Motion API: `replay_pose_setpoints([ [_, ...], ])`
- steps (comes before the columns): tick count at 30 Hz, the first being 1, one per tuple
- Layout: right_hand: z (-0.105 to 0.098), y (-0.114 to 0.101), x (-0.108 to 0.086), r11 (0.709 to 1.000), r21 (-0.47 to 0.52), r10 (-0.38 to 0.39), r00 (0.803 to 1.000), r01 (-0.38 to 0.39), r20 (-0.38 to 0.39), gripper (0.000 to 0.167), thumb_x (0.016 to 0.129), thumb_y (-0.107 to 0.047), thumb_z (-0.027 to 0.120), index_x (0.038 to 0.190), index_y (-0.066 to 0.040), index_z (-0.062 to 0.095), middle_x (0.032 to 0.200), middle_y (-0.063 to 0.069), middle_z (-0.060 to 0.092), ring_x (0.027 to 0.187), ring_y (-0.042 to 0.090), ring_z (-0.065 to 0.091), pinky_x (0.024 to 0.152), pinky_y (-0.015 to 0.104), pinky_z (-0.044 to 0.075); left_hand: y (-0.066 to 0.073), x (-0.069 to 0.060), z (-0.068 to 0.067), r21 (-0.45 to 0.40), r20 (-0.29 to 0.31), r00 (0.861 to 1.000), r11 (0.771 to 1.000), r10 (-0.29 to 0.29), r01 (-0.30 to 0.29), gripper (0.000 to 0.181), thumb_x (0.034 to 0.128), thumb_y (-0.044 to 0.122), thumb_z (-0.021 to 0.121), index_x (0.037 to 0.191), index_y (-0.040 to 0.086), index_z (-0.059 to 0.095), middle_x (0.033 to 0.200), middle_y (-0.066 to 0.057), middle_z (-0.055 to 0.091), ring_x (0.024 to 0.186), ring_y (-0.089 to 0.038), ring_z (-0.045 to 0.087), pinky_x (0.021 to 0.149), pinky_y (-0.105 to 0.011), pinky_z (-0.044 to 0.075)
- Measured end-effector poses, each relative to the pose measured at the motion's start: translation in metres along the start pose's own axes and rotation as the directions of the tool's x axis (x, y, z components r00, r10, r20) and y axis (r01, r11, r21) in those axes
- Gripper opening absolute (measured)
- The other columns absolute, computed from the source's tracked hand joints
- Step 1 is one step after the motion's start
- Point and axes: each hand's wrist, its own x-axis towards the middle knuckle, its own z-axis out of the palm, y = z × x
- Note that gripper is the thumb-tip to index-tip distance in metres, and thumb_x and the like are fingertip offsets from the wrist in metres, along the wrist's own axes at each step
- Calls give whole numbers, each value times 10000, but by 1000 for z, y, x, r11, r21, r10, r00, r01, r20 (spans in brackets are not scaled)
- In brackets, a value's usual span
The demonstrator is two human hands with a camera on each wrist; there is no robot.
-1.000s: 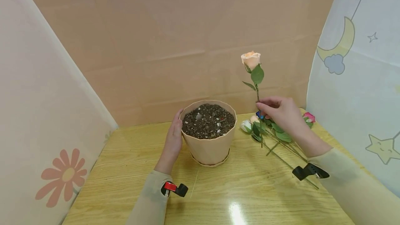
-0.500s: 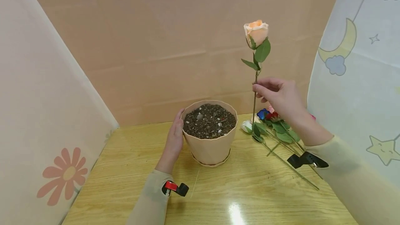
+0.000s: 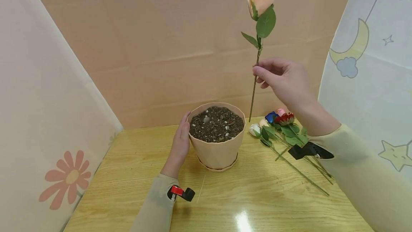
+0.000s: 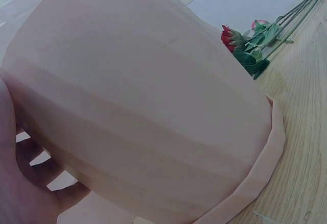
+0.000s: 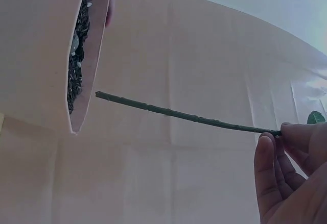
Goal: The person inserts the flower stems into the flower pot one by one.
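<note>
A peach rose with a long thin stem stands nearly upright in the air, right of the flowerpot. My right hand pinches its stem between thumb and fingertips, below the leaves. The stem's lower end hangs free beside the pot's right rim, at about rim height in the head view. On the table the pale peach flowerpot is filled with dark soil dotted with pebbles. My left hand rests against the pot's left side, its fingers partly hidden behind the wall in the left wrist view.
Several flowers lie in a loose heap right of the pot, among them a white rose, a blue one and a red one. Their stems point toward the front right. A brown backdrop stands close behind the pot.
My right hand has lifted the peach rose up and away from the heap, then slightly left toward the pot. My left hand and the pot stay in place.
</note>
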Motion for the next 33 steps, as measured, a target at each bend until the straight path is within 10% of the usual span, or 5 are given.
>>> replay_pose_setpoints([
  [33, 105, 46, 33, 996, 53, -80, 995, 77, 58, 228, 1077, -200, 764, 1204, -15, 805, 1018, 166, 793, 798, 158, 729, 774, 304, 632, -3, -1, 5, -8, -18, 1000, 1000, -17, 17, 553, 1227, 422, 253, 1746, 247, 331, 1793, -41, 312, 1659, -324, 246, 1313, -643, 197],
])
